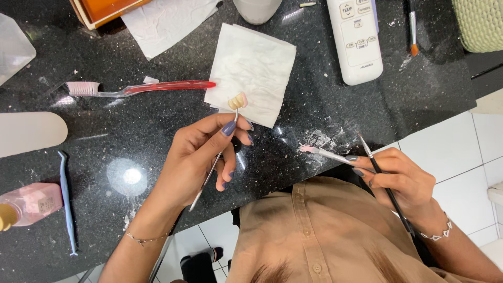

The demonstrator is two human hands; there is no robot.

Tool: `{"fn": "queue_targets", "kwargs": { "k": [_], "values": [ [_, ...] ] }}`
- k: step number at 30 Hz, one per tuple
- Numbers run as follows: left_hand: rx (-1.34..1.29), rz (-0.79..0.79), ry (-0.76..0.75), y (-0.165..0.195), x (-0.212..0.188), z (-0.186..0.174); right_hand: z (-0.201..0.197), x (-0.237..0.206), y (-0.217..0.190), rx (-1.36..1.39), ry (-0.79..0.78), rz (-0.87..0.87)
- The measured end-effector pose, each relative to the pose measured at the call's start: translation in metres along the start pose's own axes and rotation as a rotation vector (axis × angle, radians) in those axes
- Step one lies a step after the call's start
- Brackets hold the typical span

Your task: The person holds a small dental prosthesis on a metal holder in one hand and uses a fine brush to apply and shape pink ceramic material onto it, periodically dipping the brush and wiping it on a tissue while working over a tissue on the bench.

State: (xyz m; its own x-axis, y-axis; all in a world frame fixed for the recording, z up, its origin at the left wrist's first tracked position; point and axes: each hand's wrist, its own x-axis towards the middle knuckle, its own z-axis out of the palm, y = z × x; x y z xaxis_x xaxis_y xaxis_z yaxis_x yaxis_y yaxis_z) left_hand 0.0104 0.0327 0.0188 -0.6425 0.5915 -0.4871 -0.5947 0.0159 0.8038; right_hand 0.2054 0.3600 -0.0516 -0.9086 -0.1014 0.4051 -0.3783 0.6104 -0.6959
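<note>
Tan shirt (314, 236) sitting closest; left hand (201, 154) fingers pinching a metal tool (212, 170) bearing small teeth (237, 100) over white tissue (251, 73); right hand (403, 181) pinching two brushes (380, 175). Red toothbrush (141, 88) lying at ten o'clock, white remote (356, 39) at one.

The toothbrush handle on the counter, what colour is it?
Red, fading to clear near the pale pink bristles of the toothbrush; head view.

counter (157, 136): glossy speckled stone | tissue (251, 73): crinkled paper (matt) | toothbrush (141, 88): translucent plastic

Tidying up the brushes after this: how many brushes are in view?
4: toothbrush on the counter at left; small orange-tipped brush at top right; two thin brushes in the right hand. Others may lie out of view.
</note>
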Motion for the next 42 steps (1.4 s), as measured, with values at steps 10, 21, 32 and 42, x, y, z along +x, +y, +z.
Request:
{"fn": "queue_targets", "kwargs": {
  "k": [10, 21, 32, 42],
  "values": [
    [0.019, -0.02, -0.003, 0.001, -0.002, 0.001, 0.008, -0.015, 0.0, -0.058, 0.045, 0.112],
    [0.022, -0.015, 0.004, 0.0, 0.0, 0.002, 0.011, -0.013, 0.001, -0.027, 0.038, 0.03],
    [0.022, -0.012, 0.004, 0.0, 0.0, 0.002, 0.007, -0.013, 0.006, -0.004, -0.008, -0.013],
    [0.031, -0.032, 0.016, -0.001, 0.0, 0.003, 0.01, -0.001, -0.01, -0.056, -0.035, 0.007]
  ]
}}
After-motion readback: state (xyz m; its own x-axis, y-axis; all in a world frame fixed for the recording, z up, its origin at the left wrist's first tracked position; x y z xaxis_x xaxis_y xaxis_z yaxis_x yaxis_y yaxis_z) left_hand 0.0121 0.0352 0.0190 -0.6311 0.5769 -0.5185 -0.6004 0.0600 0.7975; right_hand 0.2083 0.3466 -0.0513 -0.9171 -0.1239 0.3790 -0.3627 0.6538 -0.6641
